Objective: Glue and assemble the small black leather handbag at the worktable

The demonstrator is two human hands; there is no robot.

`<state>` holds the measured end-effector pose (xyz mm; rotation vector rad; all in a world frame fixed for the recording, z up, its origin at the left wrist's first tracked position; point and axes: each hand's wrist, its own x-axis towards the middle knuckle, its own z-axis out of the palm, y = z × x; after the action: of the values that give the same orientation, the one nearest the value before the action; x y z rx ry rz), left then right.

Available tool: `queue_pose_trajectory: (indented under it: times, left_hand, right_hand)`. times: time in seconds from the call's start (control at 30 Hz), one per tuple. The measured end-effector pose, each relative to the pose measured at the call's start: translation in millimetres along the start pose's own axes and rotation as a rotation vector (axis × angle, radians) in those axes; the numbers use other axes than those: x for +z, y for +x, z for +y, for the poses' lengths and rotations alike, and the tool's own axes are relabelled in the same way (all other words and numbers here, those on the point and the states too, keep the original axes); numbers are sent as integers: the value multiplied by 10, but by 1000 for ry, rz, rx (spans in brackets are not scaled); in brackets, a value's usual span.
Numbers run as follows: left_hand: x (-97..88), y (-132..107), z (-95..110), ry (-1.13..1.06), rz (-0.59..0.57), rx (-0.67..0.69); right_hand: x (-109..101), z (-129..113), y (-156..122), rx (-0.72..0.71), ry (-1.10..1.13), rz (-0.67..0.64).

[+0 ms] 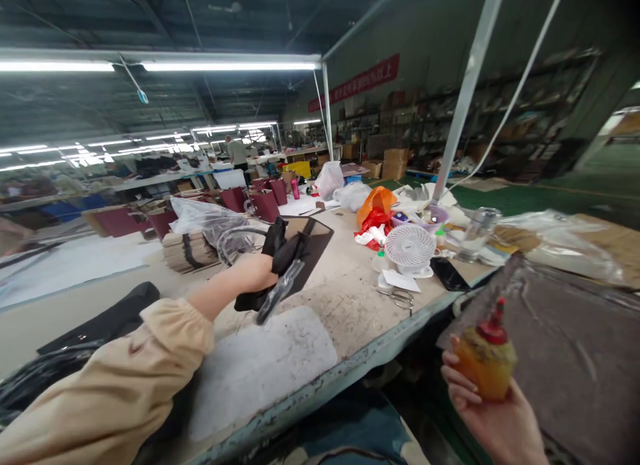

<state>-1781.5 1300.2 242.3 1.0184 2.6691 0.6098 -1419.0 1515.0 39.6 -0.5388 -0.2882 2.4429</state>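
My left hand (253, 275) is closed around a bundled black bag piece (276, 241) above the table. A plastic-wrapped strap (283, 288) hangs from that grip, and a stiff dark panel (317, 241) sticks out behind it; how these parts join is hidden. Off the table's right edge, my right hand (493, 411) grips a squat amber glue bottle (485, 365) with a red nozzle cap (495, 325), held upright. On the table below my left hand is a white sheet (270, 365). More black bag pieces (110, 318) lie by my left sleeve.
A white fan (411, 248), scissors (400, 297), a phone (449, 273) and a clear cup (480, 231) stand or lie toward the table's right edge. Stacked brown pieces (187, 251) and maroon bags (265, 203) are behind my left hand. A brown plastic-covered surface (575, 345) is at right.
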Motion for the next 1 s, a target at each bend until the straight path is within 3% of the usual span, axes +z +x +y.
queue_pose_trajectory:
  times: [0.1,0.17,0.23,0.37,0.5,0.8,0.9,1.0]
  left_hand:
    - [41,-225,-44,562,85,146]
    - [195,-352,-116,686,149,135]
    - [390,-453,-205,701,170,103]
    - [769,-634,-307,678,84,25]
    - [1061,-821,-278,654,44,70]
    - [1436,-1224,-403,560,-77,71]
    - [1540,-1276,-525,523,-120,-39]
    - [1707,-1232,-720,553,-129,7]
  right_hand:
    - [-93,192,107,109,149,68]
    - [-138,290,148,146,183,121]
    - [-143,364,152,190,181,183]
    - [-17,490,80,253,38,207]
    - [111,622,138,242,-107,173]
    - [-156,666,1054,37,-353,-32]
    - [-168,743,1287,-7,-467,-62]
    - [-163,884,1519,-88,-610,-109]
